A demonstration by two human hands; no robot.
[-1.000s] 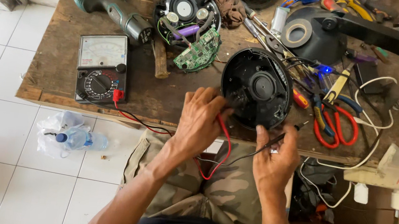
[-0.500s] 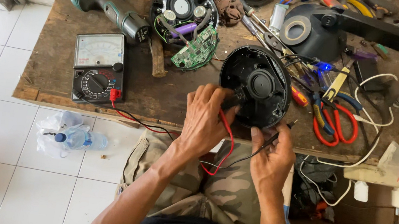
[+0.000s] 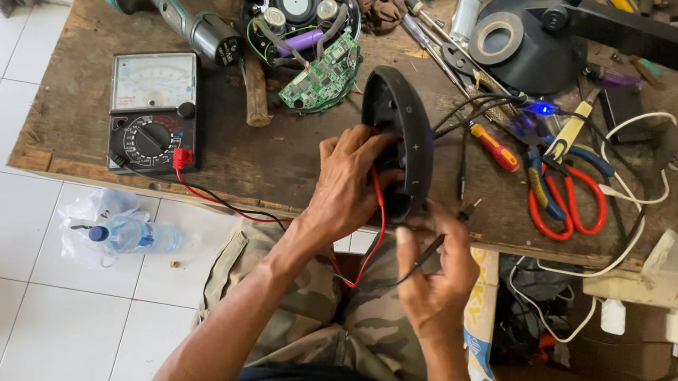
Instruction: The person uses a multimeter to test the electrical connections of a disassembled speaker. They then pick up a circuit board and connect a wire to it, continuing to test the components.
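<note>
Left hand (image 3: 350, 185) gripped the black round housing (image 3: 398, 141), tipped up on edge w/ its rim on the wooden surface (image 3: 273, 160) near the front edge. Fingers wrapped into the housing's open side, and the red test lead (image 3: 377, 222) ran under that palm. Right hand (image 3: 432, 277), just below the housing, pinched the black probe (image 3: 427, 250) between thumb & forefinger, tip aimed up at the housing's lower rim.

Judged from this: to probe well, the housing needed to stay braced on edge so the contact point faced the eyes, w/ both tips pressed firm and no sliding. The analog multimeter (image 3: 153, 109) sat well left of the housing, so its needle wanted a glance w/o shifting either hand. 1 snag risk: loose wires (image 3: 471, 112) right of the housing, beside the red-handled scissors (image 3: 569, 199).
</note>
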